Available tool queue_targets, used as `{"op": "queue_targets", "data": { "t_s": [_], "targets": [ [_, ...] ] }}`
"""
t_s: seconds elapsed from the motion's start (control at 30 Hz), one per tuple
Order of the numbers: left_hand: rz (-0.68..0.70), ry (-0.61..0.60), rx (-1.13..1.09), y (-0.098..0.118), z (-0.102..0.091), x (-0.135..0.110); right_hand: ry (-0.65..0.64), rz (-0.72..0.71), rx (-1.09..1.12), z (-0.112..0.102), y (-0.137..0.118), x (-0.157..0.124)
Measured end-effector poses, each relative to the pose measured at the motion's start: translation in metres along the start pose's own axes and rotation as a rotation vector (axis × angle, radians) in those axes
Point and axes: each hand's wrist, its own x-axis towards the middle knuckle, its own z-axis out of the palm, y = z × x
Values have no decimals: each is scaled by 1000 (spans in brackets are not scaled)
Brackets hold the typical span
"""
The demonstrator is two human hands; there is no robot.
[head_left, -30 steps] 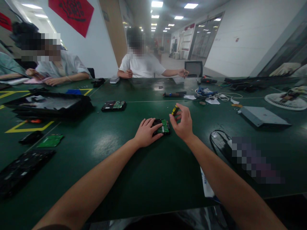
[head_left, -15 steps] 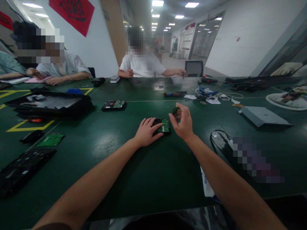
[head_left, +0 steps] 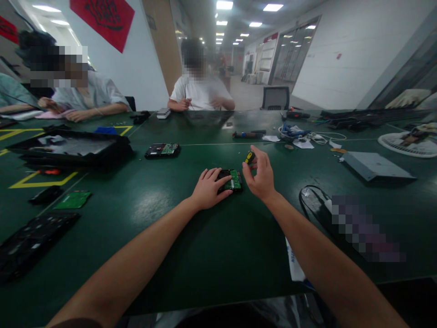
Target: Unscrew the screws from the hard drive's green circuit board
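A hard drive (head_left: 235,179) with a green circuit board facing up lies on the green table in front of me. My left hand (head_left: 210,189) covers its left part, index finger across the top and thumb along the near edge, holding it against the table. Just right of the drive, my right hand (head_left: 259,175) pinches a small yellow-and-black screwdriver (head_left: 250,158) between thumb and fingers. Only its handle shows; I cannot make out its shaft or whether it touches the drive.
Another drive (head_left: 162,150) lies ahead on the left, near a black tray (head_left: 71,148). A loose green board (head_left: 73,199) and a black panel (head_left: 34,241) are at left. A grey metal box (head_left: 377,165) and a strap (head_left: 303,200) are at right. Two co-workers sit opposite.
The screwdriver handle has turned in my right fingers, showing more yellow. My left hand stays on the drive. The co-worker opposite has drawn an outstretched arm back.
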Motion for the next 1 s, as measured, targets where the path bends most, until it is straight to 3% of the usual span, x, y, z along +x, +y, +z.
{"op": "queue_targets", "data": {
  "t_s": [1.0],
  "targets": [
    [0, -4, -1, 1, 0, 0, 16, 4, 1, 0, 0, -1]
  ]
}}
